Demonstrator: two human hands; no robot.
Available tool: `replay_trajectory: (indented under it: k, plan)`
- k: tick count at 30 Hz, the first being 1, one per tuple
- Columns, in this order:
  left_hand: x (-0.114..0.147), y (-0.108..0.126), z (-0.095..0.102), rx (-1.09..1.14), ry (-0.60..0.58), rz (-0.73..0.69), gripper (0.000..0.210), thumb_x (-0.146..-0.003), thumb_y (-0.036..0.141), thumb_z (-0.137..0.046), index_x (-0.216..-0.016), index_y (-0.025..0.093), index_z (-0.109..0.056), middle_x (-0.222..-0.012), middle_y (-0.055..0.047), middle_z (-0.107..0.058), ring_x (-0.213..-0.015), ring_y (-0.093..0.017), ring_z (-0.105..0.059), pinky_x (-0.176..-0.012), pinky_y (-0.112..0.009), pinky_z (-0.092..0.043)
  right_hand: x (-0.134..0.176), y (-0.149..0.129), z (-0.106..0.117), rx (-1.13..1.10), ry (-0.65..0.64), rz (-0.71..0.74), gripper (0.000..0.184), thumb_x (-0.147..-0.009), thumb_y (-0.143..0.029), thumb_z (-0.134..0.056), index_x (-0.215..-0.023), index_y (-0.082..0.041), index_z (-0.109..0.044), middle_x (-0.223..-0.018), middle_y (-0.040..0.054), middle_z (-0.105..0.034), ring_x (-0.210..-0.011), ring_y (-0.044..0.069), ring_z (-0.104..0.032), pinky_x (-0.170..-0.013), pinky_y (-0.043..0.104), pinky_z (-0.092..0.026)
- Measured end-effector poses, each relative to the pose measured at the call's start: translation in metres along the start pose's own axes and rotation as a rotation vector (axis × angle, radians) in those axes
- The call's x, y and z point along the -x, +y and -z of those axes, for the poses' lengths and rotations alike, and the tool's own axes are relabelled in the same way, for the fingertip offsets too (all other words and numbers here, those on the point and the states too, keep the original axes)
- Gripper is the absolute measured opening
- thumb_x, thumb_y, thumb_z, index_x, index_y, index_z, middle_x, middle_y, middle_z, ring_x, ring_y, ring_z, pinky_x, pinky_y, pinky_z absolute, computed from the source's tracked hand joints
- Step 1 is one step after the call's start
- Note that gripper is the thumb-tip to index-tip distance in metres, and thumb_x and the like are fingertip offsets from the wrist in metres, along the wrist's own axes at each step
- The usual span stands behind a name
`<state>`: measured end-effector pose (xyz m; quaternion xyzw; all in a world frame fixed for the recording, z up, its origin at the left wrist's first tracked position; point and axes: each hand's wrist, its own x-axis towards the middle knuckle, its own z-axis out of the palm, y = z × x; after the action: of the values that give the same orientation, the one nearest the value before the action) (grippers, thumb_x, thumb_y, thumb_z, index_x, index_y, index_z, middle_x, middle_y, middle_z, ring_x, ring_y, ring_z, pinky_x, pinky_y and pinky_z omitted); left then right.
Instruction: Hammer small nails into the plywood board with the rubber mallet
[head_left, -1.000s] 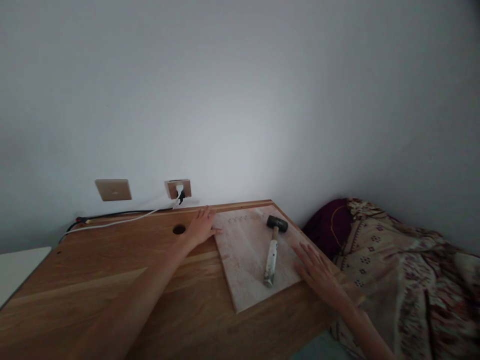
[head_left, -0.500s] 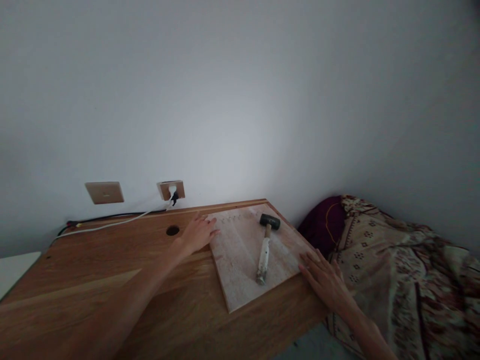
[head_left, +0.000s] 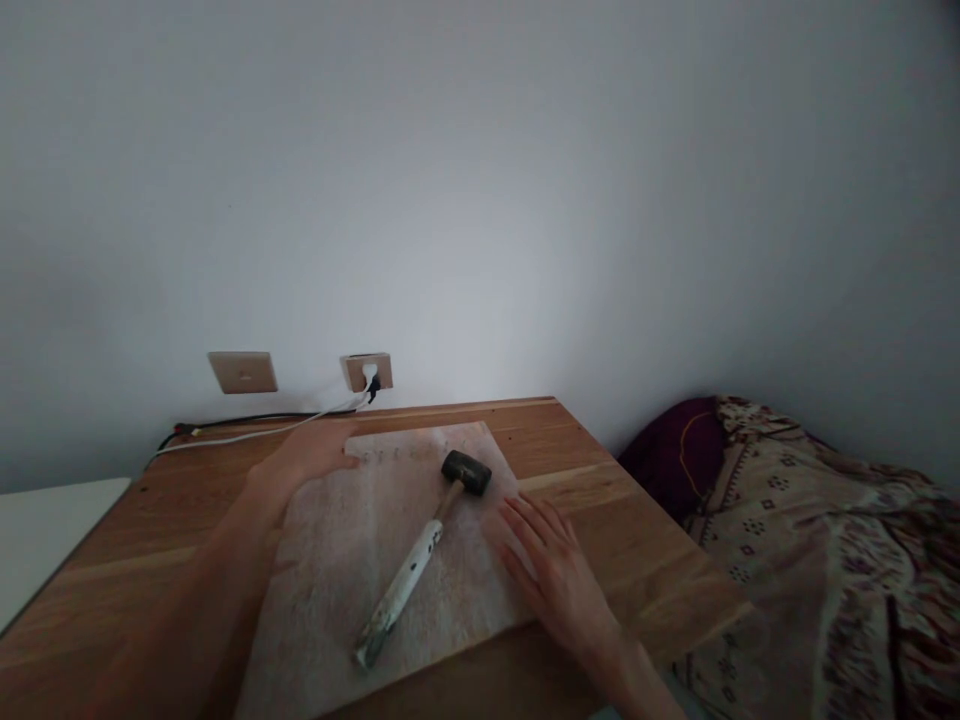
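A square, pale, whitish-worn board [head_left: 322,560] lies on the wooden tabletop, with a row of small marks near its far edge. On top of it rests a mallet [head_left: 409,570] with a black head and a worn white-painted handle. At the board's far left corner is my left hand [head_left: 319,450], holding the edge; motion blurs it and some fingers are hidden. My right hand [head_left: 555,570] holds the right edge, its fingers laid over the board's surface. Neither hand touches the mallet.
The wooden table [head_left: 600,520] backs onto a pale wall. Black and white cables [head_left: 255,435] run along its rear to a wall socket [head_left: 367,373]. A white surface [head_left: 52,520] adjoins at left. Patterned bedding [head_left: 810,560] and a purple cushion [head_left: 682,450] lie at right.
The board has slid left and nearer to me between both hands, carrying the mallet with it, and has turned somewhat. My view has also shifted a little.
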<state>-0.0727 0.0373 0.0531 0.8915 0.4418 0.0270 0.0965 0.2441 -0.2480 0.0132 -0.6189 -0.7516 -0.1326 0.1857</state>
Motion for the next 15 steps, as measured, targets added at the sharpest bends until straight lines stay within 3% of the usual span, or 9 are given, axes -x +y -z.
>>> replay_trajectory:
  k: [4,7,11,15]
  plan:
    - [0.002,-0.002,-0.012,0.036,-0.048,-0.065,0.049,-0.080,0.028,-0.075,-0.128,0.021,-0.069,-0.130,-0.012,-0.073,-0.113,-0.028,-0.072,-0.098,-0.035,-0.052,-0.052,-0.045,-0.014,-0.147,-0.195,0.231,0.049,-0.106,-0.048,-0.052,-0.154,-0.035,-0.051,-0.169,0.0028,-0.039,-0.160,0.033,-0.024,-0.127,0.064,-0.023]
    - [0.004,0.003,-0.014,-0.005,-0.072,-0.078,0.035,-0.084,0.025,-0.070,-0.119,0.019,-0.073,-0.118,-0.012,-0.077,-0.111,-0.029,-0.072,-0.097,-0.036,-0.051,-0.067,-0.060,-0.028,-0.265,-0.313,0.275,0.050,-0.107,-0.056,-0.046,-0.151,-0.033,-0.054,-0.160,0.0038,-0.052,-0.160,0.032,-0.023,-0.128,0.066,-0.014]
    - [0.005,0.009,-0.009,-0.034,-0.063,-0.065,0.024,-0.087,0.028,-0.068,-0.108,0.020,-0.074,-0.114,-0.012,-0.077,-0.111,-0.031,-0.070,-0.093,-0.037,-0.051,-0.066,-0.047,-0.032,-0.318,-0.334,0.203,0.052,-0.106,-0.059,-0.045,-0.145,-0.028,-0.061,-0.143,0.0069,-0.067,-0.159,0.029,-0.026,-0.131,0.059,-0.008]
    - [0.004,0.006,-0.010,-0.020,-0.048,-0.046,0.021,-0.083,0.021,-0.066,-0.102,0.020,-0.074,-0.108,-0.013,-0.077,-0.105,-0.032,-0.071,-0.085,-0.036,-0.051,-0.058,-0.026,-0.023,-0.293,-0.361,0.186,0.053,-0.106,-0.058,-0.046,-0.144,-0.025,-0.062,-0.144,0.0079,-0.066,-0.159,0.031,-0.027,-0.131,0.059,-0.011]
